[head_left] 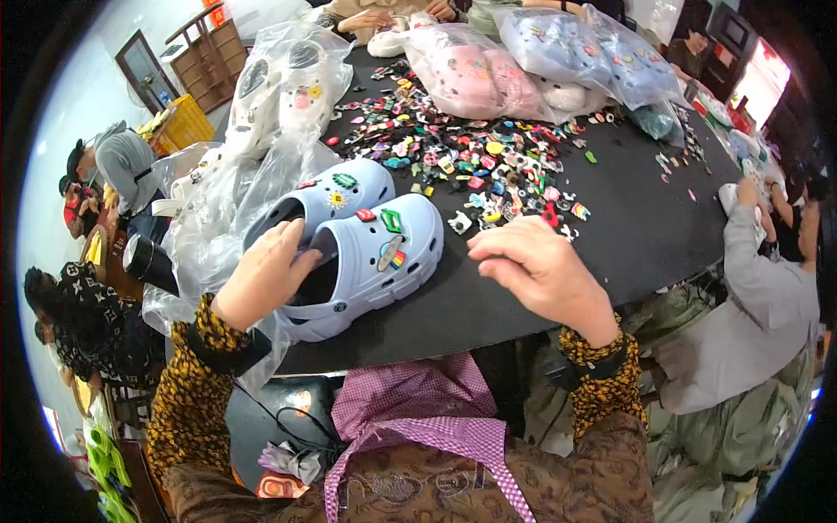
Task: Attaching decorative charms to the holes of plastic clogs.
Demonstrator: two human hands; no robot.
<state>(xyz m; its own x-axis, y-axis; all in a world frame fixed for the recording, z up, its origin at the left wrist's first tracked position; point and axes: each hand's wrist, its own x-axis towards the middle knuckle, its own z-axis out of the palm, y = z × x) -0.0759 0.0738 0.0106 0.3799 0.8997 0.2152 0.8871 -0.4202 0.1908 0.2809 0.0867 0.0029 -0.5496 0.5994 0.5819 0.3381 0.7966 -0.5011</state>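
Note:
Two pale blue clogs lie side by side on the black table (645,235). The nearer clog (384,261) and the farther clog (344,193) both carry small coloured charms on top. My left hand (261,275) grips the nearer clog at its opening, fingers reaching inside. My right hand (536,266) hovers palm down over the table to the right of the clogs, fingers curled, just short of a wide scatter of small coloured charms (471,148). I cannot see whether it pinches a charm.
Clear plastic bags of white clogs (283,87), pink clogs (475,70) and blue clogs (580,48) ring the table's far side. Empty crumpled bags (205,218) lie at the left. A person in grey (758,288) works at the right edge; others sit at the left.

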